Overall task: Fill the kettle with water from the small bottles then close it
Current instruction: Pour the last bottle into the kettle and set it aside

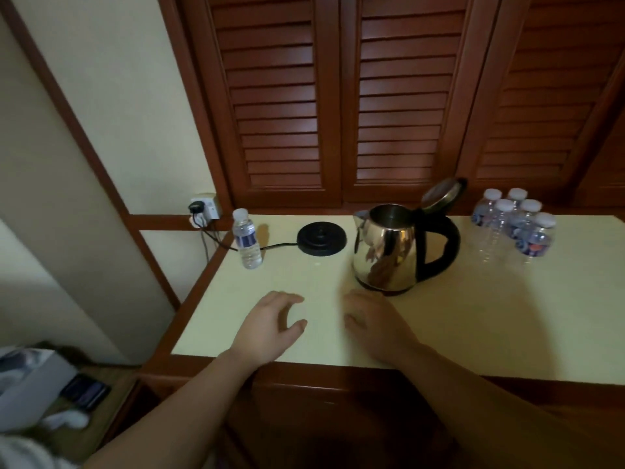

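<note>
A steel kettle (389, 252) with a black handle stands on the cream table top (473, 316), its lid (443, 194) tipped up open. Left of it lies its black round base (322, 238). One small capped water bottle (247, 239) stands alone at the table's left side. Several small capped bottles (517, 225) cluster at the back right. My left hand (270, 324) and my right hand (375, 324) rest on the table near the front, fingers loosely curled, holding nothing. The right hand lies just in front of the kettle.
A cord runs from the base to a wall socket (204, 208) at the back left. Wooden louvred doors (372, 96) stand behind the table. Lower left, a side shelf (101, 384) holds a box and a dark device.
</note>
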